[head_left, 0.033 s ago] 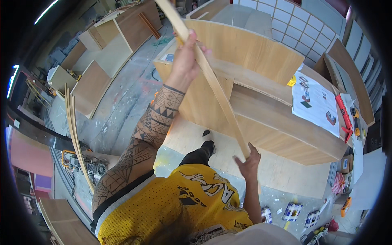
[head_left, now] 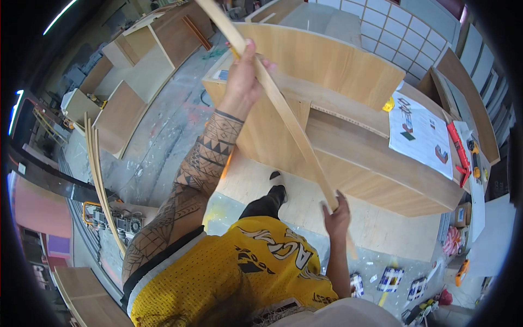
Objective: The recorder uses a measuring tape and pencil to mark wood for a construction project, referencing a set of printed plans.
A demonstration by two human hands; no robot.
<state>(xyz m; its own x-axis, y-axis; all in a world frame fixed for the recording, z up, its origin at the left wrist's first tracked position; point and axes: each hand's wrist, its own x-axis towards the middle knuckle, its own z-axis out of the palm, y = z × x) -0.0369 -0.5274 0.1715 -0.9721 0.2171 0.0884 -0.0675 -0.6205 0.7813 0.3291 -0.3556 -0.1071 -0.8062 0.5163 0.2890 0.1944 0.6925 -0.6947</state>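
Note:
A long, thin wooden strip (head_left: 294, 125) slants across the view, from the top left down to the right. My left hand (head_left: 245, 76) is closed around its upper part, with a small yellow item at the fingers that is too small to name. Lower down, my right hand (head_left: 337, 215) has its thumb and fingers about the strip, whose end shows faintly past the wrist. Beneath the strip lies a wood-grain cabinet (head_left: 376, 182) with a long open recess. A printed drawing sheet (head_left: 419, 131) rests on the cabinet's right part.
A red tool (head_left: 458, 152) and a yellow-and-black tool (head_left: 475, 158) lie right of the sheet. More wooden strips (head_left: 98, 180) lean at the left beside a compressor-like machine (head_left: 128, 220). Unfinished cabinets (head_left: 158, 57) stand at the back left. Patterned packages (head_left: 390, 279) lie on the floor.
The strip has slid down through my right hand, so its end now shows below the wrist. My right fingers have drawn closer around it. My left hand has shifted slightly left.

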